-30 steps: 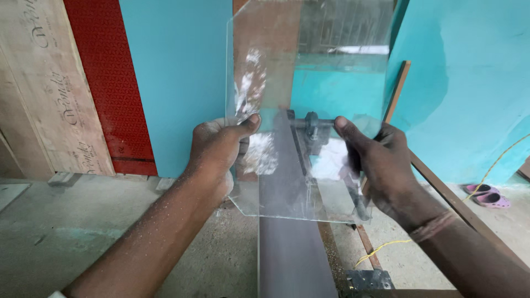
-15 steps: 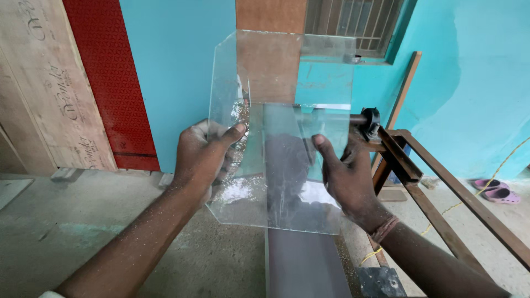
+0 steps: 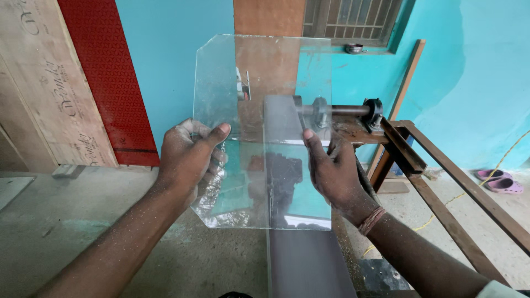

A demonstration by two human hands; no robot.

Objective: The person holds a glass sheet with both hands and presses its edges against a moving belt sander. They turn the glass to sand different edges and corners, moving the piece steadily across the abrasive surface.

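Walls turquoise (image 3: 458,83), plywood sheet (image 3: 49,88) and red panel (image 3: 105,72) leaning at left | rusty metal frame (image 3: 419,165) with roller shaft (image 3: 342,110) | glass pane (image 3: 265,88) we hold upright over the belt (image 3: 303,265) | our left hand (image 3: 190,160) grips its left edge, thumb in front | our right hand (image 3: 334,174) grips its right side, fingers closed on it

Clear glass pane (image 3: 265,83) — corners clipped, dusty, upright — held above the grey belt (image 3: 306,259).
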